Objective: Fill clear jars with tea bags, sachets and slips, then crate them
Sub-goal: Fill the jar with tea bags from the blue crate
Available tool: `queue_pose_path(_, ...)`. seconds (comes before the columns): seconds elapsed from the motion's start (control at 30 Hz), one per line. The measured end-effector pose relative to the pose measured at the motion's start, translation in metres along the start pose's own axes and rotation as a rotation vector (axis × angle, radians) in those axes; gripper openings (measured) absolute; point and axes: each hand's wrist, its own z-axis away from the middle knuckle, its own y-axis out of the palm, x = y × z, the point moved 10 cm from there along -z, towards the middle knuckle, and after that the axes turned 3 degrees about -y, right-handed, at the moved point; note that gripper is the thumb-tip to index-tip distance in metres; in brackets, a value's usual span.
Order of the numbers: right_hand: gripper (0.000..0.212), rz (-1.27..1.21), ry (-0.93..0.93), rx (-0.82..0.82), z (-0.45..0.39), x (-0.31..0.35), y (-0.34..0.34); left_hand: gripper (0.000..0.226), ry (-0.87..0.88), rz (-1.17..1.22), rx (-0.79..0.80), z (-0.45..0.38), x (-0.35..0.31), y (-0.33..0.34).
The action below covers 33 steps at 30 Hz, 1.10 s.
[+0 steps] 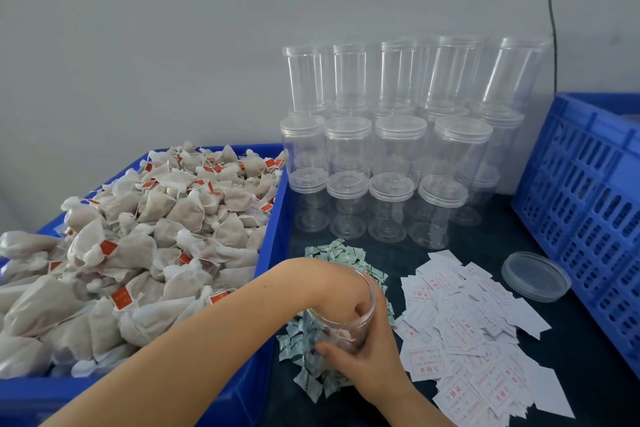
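The right hand (367, 362) is wrapping its grip round the wall of an open clear jar (343, 315), thumb on the near side and fingers curled behind, steadying it over the pile of green-and-white sachets (341, 255) on the dark worktop (485, 239). The left hand (358, 307) is reaching down through the jar's mouth; its fingers are hidden behind the blurred plastic, so I cannot tell whether they are pinching anything or lying slack. Something pale is sitting low in the jar, probably tea bags, though the wall is smearing the view.

The jar looks light, thin-walled and smooth — likely to slip or tip if held only at the rim, and likely to flex if squeezed hard. A hold round the middle or lower wall, as the right hand is taking, seems the sound choice while the other hand is loading.

Just to the left, the tea bags (149, 239) are heaping in a blue bin (273, 253): soft, weightless, with strings and red tags that could snag one another. To the right, white slips (460, 326) with red print are lying scattered — flat, thin paper, awkward to lift off the worktop singly. 1 loose lid (535, 276) is resting beside a blue crate (585, 191). Behind, empty lidded jars (398, 149) are standing stacked against the wall.
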Motion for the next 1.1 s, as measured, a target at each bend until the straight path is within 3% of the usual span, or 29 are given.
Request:
queue_pose_path(0.07, 0.096, 0.006, -0.001, -0.001, 0.001, 0.001, 0.000, 0.020, 0.003, 0.056, -0.097, 0.010, 0.003, -0.013)
queue_pose_path(0.17, 0.095, 0.020, 0.008, 0.007, 0.002, 0.003, 0.000, 0.020, -0.041, 0.231, -0.382, 0.040, 0.029, -0.049)
queue_pose_path(0.27, 0.098, 0.021, 0.060, 0.015, 0.005, 0.000, 0.000, 0.018, -0.183, 0.274, -0.653, 0.075, 0.080, -0.073)
queue_pose_path(0.33, 0.098, 0.033, 0.063, 0.010, 0.007, 0.001, 0.000, 0.015, -0.306, 0.236, -0.740, 0.091, 0.112, -0.070)
queue_pose_path(0.43, 0.100, 0.029, 0.062, 0.022, 0.006, 0.002, 0.001, 0.010, -0.455, 0.173, -0.721, 0.098, 0.141, -0.042)
queue_pose_path(0.73, 0.095, 0.105, 0.002, 0.007, 0.006, 0.009, -0.001, 0.040, -0.663, 0.209, -0.705, 0.100, 0.173, 0.005)
queue_pose_path(0.93, 0.094, 0.149, -0.041, -0.013, 0.003, 0.012, -0.002, 0.023, -0.735, 0.127, -0.664, 0.101, 0.180, 0.015)
queue_pose_path(1.1, 0.094, 0.151, -0.051, -0.021, 0.003, 0.012, -0.004, 0.021, -0.750, 0.132, -0.619, 0.102, 0.180, 0.016)
